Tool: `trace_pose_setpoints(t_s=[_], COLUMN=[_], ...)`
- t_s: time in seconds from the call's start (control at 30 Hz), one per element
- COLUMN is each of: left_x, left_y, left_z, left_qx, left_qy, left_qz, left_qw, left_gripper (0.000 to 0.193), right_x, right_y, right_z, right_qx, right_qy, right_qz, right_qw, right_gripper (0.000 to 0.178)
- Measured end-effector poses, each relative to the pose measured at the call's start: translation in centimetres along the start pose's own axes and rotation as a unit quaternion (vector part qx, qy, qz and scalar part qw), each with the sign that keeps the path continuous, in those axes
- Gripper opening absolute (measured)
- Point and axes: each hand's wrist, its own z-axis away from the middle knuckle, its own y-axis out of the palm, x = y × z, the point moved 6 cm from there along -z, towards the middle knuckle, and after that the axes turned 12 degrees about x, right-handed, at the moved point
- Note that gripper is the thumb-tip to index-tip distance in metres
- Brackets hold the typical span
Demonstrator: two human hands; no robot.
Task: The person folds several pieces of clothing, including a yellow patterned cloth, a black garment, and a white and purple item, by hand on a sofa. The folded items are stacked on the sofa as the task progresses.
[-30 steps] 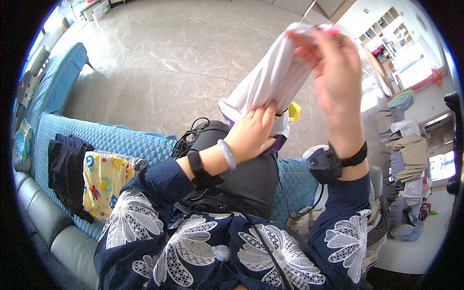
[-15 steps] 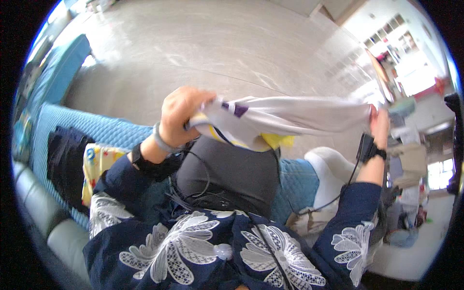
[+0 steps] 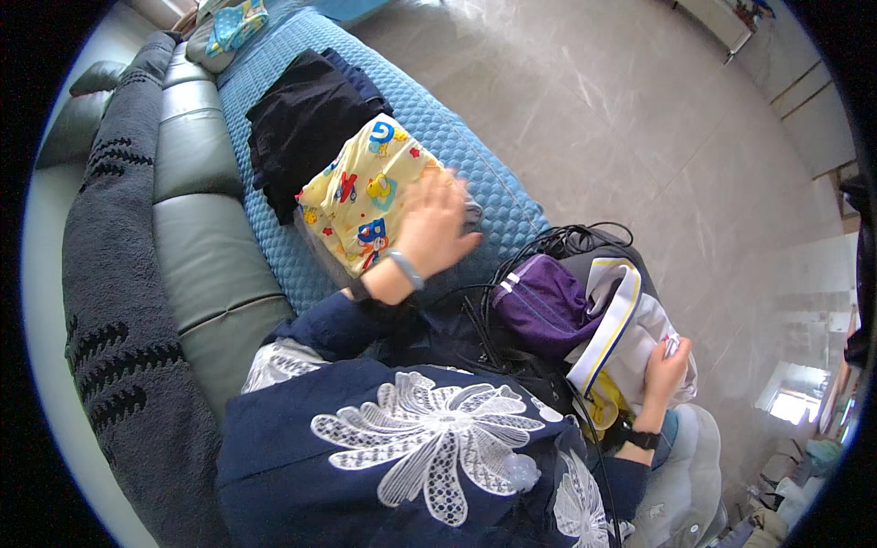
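Observation:
My left hand (image 3: 430,230) rests with its fingers stretched out on the right side of a folded yellow cloth (image 3: 352,196) printed with cartoon figures and letters. Motion smears the fingertips a little. Across my lap lies a pale grey and purple shirt (image 3: 546,306) with a white band striped in yellow and navy. My right hand (image 3: 666,369) is closed around the shirt's pale fabric at its right side. Beneath the band, some yellow fabric (image 3: 603,402) shows. A dark folded garment (image 3: 306,114) lies just beyond the yellow cloth.
A blue quilted cover (image 3: 448,137) spreads over the seat under the clothes. To the left stand green sofa cushions (image 3: 215,256) and a dark fleecy throw (image 3: 110,301). Black cables (image 3: 548,239) loop around my lap. Patterned fabric (image 3: 237,26) lies at the far end.
My left hand has let go of the shirt and moved to the yellow cloth. The shirt, earlier stretched between both hands, now lies on my lap. My view has turned left.

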Motion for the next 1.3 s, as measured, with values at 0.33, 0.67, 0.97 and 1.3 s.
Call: trace_pose_setpoints(t_s=[0.33, 0.67, 0.97, 1.3], left_x=[8.0, 9.2, 11.3, 13.1], left_y=[4.5, 3.8, 4.1, -0.1], left_z=[2.7, 3.1, 2.6, 2.9], left_qx=[0.053, 0.084, 0.022, 0.040], left_qy=[-0.037, -0.001, -0.032, -0.075], left_qz=[0.057, 0.106, 0.169, 0.489], left_qw=[0.996, 0.991, 0.985, 0.868], left_gripper=[0.097, 0.079, 0.041, 0.031], right_x=[1.0, 0.4, 0.0, -0.6], right_y=[0.5, 0.4, 0.4, 0.6], right_z=[0.4, 1.5, 2.0, 2.1], right_qx=[-0.050, -0.102, -0.124, -0.127], right_qy=[0.049, 0.014, 0.013, 0.015], right_qz=[0.102, 0.035, 0.008, -0.024], right_qw=[0.992, 0.994, 0.992, 0.991], right_gripper=[0.022, 0.024, 0.026, 0.027])
